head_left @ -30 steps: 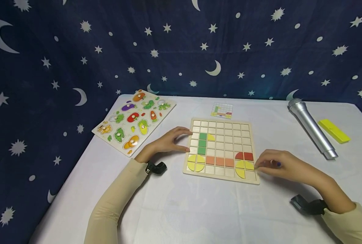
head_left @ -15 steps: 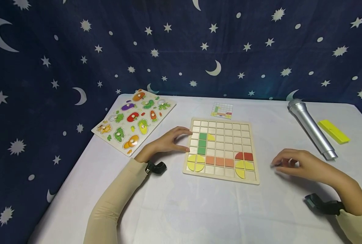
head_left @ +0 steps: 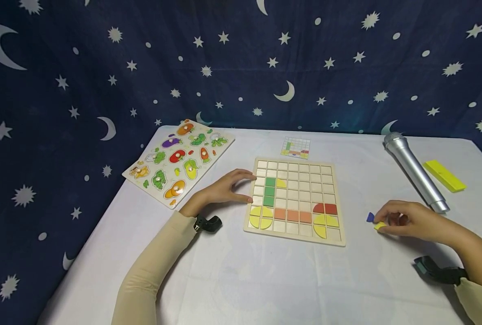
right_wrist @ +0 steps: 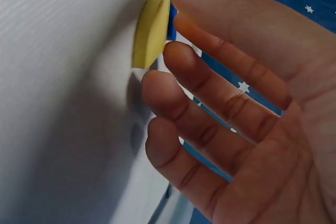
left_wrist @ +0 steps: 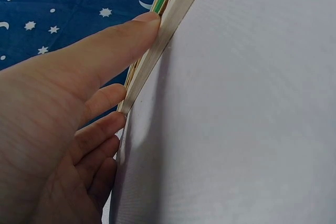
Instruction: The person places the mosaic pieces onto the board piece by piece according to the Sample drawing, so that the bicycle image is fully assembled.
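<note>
A square wooden grid board (head_left: 293, 232) lies on the white table, with green, yellow, orange and red pieces in some of its cells. My left hand (head_left: 226, 187) rests at the board's left edge, thumb and fingertips touching the rim; the left wrist view shows the thumb (left_wrist: 126, 40) on that edge. Right of the board, my right hand (head_left: 411, 221) pinches a small yellow curved-edge piece (right_wrist: 152, 30) at its fingertips, low over the table. A small dark blue piece (head_left: 370, 217) shows just beyond those fingertips; whether they touch it, I cannot tell.
Behind the board lies a small pattern card (head_left: 295, 147). A vegetable peg puzzle (head_left: 180, 162) is at the back left. To the right are a silver microphone (head_left: 417, 174) and a yellow rectangular block (head_left: 445, 175). A starry curtain (head_left: 241, 63) hangs behind the table.
My right hand has moved right, away from the board's edge, and the yellow and blue pieces now show at its fingertips. The left hand and the board stay put.
</note>
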Demonstrator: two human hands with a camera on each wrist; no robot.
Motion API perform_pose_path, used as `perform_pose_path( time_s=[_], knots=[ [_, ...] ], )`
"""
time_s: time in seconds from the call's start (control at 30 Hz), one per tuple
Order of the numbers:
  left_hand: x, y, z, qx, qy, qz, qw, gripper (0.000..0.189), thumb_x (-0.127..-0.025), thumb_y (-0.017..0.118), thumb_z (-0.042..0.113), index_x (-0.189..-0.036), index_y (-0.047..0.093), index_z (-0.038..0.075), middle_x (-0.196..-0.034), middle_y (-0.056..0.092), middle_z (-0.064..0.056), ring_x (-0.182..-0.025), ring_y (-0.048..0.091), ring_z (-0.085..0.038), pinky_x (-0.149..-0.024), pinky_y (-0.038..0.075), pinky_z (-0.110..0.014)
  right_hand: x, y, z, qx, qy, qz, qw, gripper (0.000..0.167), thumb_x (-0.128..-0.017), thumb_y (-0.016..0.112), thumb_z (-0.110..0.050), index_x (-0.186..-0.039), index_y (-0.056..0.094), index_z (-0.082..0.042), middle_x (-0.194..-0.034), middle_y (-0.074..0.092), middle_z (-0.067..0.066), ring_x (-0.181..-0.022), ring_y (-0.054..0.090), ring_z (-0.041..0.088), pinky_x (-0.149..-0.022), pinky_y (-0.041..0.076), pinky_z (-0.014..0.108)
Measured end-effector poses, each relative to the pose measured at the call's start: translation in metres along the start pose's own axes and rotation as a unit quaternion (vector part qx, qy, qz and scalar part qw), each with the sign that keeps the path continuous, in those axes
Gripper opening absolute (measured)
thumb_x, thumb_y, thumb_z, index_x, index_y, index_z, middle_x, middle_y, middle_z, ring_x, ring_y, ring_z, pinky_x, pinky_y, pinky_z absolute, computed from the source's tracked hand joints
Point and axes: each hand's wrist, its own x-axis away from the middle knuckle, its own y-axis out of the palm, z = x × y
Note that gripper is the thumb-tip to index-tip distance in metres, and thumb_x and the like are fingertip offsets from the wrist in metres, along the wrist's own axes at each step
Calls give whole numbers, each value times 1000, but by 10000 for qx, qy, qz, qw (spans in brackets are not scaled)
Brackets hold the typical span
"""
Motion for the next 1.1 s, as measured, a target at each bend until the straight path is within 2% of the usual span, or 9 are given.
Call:
perform_pose_path(
  time_s=[0.27, 0.7, 0.83, 1.1],
  knots=[
    [-1, 1, -2, -42, -44, -14, 10000, 68, -81, 81, 19, -141, 51, 7, -147, 40, -15, -140, 32, -29, -118, 23, -43, 2, 2, 2, 72, -23, -23, 10000, 38, -62, 83, 11, -90, 68, -10, -78, 57, -10, -65, 47, 3, -51, 38, 19],
    [-2, 1, -3, -9, 8, -12, 10000, 68, -81, 81, 19, -140, 51, 6, -146, 40, -15, -140, 33, -29, -118, 24, -44, 2, 2, 1, 148, 170, -29, 9997, 37, -67, 83, 7, -93, 69, -15, -80, 57, -15, -67, 49, 1, -54, 43, 17],
    [-2, 1, -2, -27, -29, -10, 10000, 68, -81, 81, 19, -140, 51, 6, -147, 40, -15, -140, 32, -29, -118, 23, -44, 1, 2, 1, 92, 118, -35, 9999, 37, -68, 82, 7, -95, 69, -15, -81, 58, -15, -67, 50, 1, -56, 44, 17],
    [-2, 1, -2, -37, -59, -23, 10000, 67, -81, 81, 18, -140, 51, 7, -147, 40, -15, -140, 32, -28, -118, 23, -43, -7, 3, -8, 200, -277, 114, 9994, 46, -64, 82, 11, -96, 68, -18, -84, 60, -16, -69, 51, -1, -60, 43, 14]
  ],
)
